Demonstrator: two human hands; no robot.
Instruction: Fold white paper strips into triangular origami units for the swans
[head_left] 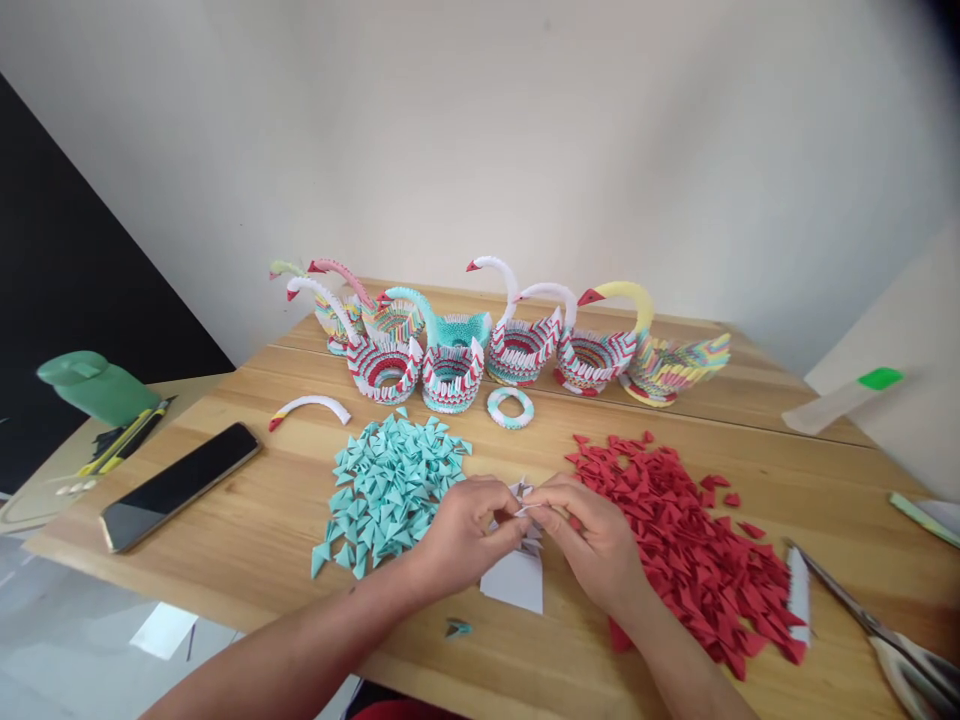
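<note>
Between my two hands is a small piece of white paper [527,508], pinched by the fingertips of both. My left hand [474,530] comes in over the edge of a pile of turquoise folded paper triangles [397,480]. My right hand [592,535] is beside a pile of red folded paper triangles [690,545]. Below the fingers lies a stack of white paper slips [517,582], with some white folded bits behind it, partly hidden by my hands. One small dark turquoise piece [457,628] lies nearer to me.
Several folded-paper swans [454,375] stand along the back. In front are a paper ring [511,407] and a loose white swan neck [311,403]. A phone [180,485] lies left, scissors [877,630] right. A green bottle [97,385] is at far left.
</note>
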